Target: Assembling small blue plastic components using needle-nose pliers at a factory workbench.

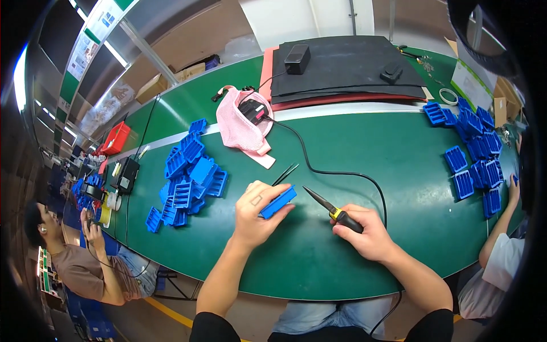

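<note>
My left hand (254, 214) is closed around a small blue plastic slotted tray (279, 202), tilted on edge over the green table. Beyond its fingers poke the two dark prongs of a pair of tweezers (286, 172); whether that hand grips them or they lie on the table, I cannot tell. In my right hand (366, 232) are long-nose pliers (335, 212), with black and yellow handles and a narrow dark nose. Their tip points up and left, close to the tray but apart from it.
Heaps of blue trays lie left (185, 182) and right (476, 145). A pink mesh pouch (242, 122) with a black device trails a black cable (342, 172) across the green table (319, 268). Black sheets (342, 71) are stacked behind. Other people sit on both sides.
</note>
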The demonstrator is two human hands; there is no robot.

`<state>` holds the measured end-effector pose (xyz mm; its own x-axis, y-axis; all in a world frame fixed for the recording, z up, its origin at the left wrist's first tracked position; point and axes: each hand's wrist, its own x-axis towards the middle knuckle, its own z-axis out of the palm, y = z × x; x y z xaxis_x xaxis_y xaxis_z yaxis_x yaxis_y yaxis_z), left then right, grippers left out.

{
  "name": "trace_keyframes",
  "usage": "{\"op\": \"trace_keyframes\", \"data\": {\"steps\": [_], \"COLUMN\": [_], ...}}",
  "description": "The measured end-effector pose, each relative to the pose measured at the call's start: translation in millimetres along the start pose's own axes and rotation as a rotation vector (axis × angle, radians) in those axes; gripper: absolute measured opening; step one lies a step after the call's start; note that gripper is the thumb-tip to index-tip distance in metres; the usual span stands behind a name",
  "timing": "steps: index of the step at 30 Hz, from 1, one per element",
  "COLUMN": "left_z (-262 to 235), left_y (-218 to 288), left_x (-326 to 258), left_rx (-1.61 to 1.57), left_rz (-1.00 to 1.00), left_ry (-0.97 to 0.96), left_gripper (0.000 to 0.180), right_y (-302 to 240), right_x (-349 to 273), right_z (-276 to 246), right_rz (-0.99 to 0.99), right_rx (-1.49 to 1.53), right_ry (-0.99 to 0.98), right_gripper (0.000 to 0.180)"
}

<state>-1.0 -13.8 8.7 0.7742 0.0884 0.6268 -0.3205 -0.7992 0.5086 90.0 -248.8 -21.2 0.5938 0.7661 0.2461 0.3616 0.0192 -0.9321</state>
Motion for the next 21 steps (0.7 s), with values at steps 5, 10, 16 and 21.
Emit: {"op": "trace_keyframes", "data": {"steps": [5,10,16,21], "left_z": [0,0,1,1], "left_y": [4,5,7,7], "left_x": [-1,-2,-3,-2], "left_rx": [0.078,0.101,0.115,0.108], "left_rz": [-0.002,0.042,0.069,0.065], "left_ry": [0.118,0.111,0.085,0.087], "left_gripper": [0.041,0.043,0.044,0.043], "right_y": [-8,-10,-16,-14], "right_x": [-6,-7,-5,-6], "right_z": [8,15,12,12], "right_rz": [0.156,0.12,0.174,0.163], "right_rx": [0.189,0.169,0.138,0.13], "right_ry": [-0.112,-0.162,-0.197,-0.199], "right_gripper": [0.018,0.02,0.014,0.013]}}
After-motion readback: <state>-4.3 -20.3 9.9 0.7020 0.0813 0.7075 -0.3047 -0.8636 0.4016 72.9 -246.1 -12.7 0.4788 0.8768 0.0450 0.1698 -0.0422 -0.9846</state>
